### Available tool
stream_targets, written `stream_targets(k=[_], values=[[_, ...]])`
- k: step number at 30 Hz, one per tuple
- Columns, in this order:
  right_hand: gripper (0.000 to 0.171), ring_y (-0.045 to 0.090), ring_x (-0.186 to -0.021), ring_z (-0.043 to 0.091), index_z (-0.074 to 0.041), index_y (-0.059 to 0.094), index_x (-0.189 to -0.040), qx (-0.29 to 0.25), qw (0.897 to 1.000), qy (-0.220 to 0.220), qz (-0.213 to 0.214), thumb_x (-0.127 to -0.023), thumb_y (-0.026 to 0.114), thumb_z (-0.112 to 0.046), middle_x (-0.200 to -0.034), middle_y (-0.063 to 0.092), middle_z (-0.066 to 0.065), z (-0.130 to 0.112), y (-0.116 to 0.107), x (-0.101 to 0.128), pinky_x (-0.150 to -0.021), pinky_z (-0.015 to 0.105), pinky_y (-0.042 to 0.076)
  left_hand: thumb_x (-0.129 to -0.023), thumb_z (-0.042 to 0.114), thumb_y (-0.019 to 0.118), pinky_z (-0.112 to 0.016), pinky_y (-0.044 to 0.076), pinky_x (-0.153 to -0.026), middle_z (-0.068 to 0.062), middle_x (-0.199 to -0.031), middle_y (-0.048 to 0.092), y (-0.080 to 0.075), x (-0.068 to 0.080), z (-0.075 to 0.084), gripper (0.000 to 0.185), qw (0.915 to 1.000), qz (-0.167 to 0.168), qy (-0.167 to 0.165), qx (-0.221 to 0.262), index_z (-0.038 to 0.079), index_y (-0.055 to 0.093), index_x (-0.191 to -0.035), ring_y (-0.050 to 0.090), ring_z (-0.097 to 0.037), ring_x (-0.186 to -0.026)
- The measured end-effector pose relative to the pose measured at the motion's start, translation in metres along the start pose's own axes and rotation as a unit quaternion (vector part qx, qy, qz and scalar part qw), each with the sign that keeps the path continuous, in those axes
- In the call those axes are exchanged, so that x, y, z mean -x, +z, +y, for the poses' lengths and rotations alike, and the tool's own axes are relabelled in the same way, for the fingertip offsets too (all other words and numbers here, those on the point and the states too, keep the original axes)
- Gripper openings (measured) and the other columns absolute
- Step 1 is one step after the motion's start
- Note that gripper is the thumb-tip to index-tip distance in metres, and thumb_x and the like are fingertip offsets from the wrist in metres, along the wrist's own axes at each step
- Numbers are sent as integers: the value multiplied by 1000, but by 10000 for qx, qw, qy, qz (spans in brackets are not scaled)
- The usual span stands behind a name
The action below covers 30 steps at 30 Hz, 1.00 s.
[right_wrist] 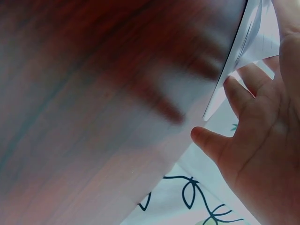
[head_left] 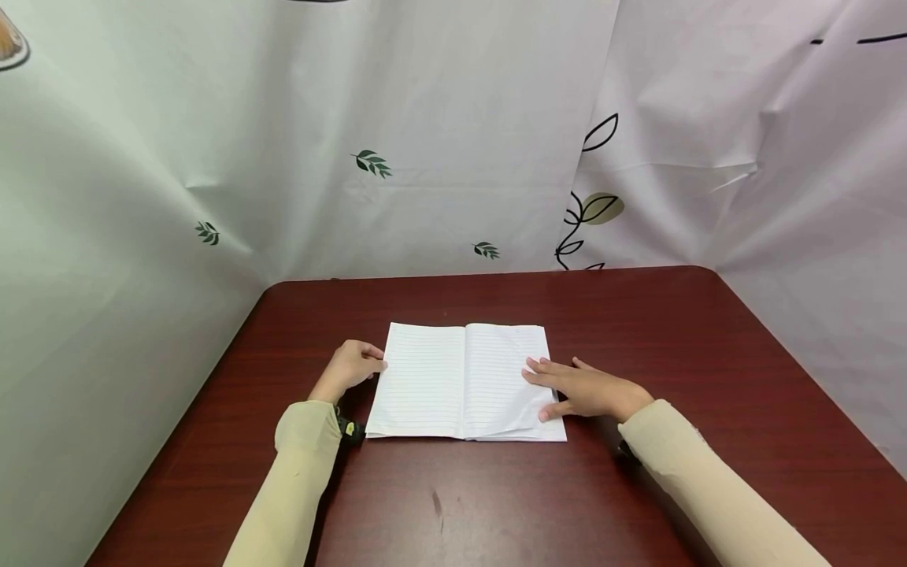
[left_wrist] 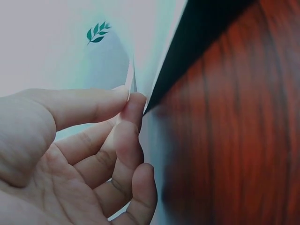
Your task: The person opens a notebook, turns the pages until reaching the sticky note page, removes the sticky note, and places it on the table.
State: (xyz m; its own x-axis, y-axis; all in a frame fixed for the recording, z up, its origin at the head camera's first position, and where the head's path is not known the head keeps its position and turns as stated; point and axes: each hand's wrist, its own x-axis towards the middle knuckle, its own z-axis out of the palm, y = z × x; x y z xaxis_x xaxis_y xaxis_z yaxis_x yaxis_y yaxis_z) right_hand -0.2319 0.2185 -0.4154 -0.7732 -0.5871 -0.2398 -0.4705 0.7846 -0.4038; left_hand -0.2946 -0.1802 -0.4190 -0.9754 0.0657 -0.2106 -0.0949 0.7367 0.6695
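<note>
White ruled pages are showing in an open notebook [head_left: 460, 382], which is lying near the middle of a dark red table [head_left: 510, 504]. At its left edge, the left hand [head_left: 349, 366] is pinching paper between thumb and fingertips, though how many sheets it is holding is hard to tell. The right hand [head_left: 584, 390] is resting with fingers spread wide on the right page, partly hiding its outer edge; the right wrist view is cutting part of this hand off. Pale sleeves [head_left: 286, 488] are partly covering a dark wristband [head_left: 350, 429], and patterned white cloth [head_left: 439, 118] is hanging behind.
</note>
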Motion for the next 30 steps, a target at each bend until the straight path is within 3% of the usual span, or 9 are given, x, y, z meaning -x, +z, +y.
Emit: stream_targets(k=[19,30], values=[[77,22,-146,31,-14,34,-149,7,10000,31,-14,-87,60,-52,-159,23,9,-1,-2,-1,-111,66,9,-91,20,63,-30,49,-65,-12,-92,66,-1,2,-2,30,9989,255,239,319,0,64,-113,61,-19,-74],[77,21,-147,31,-15,33,-150,5,9999,98,-94,-88,59,-52,-160,21,9,-2,-3,-2,-112,66,9,-95,34,57,-32,48,-66,-19,-98,66,-11,4,0,41,9970,462,577,234,0,64,-116,64,-25,-76]])
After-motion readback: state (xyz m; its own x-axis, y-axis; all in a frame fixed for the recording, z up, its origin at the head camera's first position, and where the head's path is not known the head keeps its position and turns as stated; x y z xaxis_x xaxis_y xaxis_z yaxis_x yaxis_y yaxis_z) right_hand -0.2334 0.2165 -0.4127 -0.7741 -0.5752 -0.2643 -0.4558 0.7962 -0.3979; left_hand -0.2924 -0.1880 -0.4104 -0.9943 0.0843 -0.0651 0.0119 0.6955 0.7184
